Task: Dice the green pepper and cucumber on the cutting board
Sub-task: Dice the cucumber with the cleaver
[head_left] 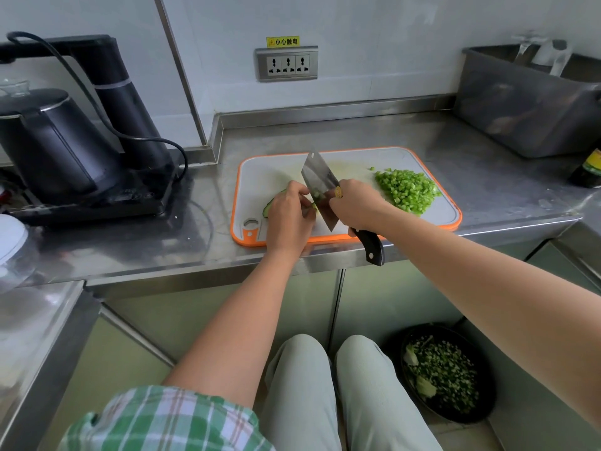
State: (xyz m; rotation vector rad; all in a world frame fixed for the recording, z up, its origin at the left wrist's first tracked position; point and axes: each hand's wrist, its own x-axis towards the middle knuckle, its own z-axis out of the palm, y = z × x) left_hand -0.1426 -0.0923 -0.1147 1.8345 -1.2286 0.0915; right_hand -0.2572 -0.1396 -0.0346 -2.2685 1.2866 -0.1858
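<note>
A white cutting board [357,157] with an orange rim lies on the steel counter. A heap of diced green pepper [406,188] sits on its right part. My left hand [289,216] holds down a piece of cucumber [267,207] on the board's left part, with its fingers curled over it; most of the cucumber is hidden under the hand. My right hand [356,205] grips a cleaver [320,182] by its black handle. The blade stands edge-down right beside my left fingers, with green bits stuck to its side.
A black kettle [48,141] on its base stands at the left of the counter [487,177]. A grey plastic tub [527,102] and a dark bottle [588,172] are at the right. A black bin [448,372] with green scraps stands on the floor by my knees.
</note>
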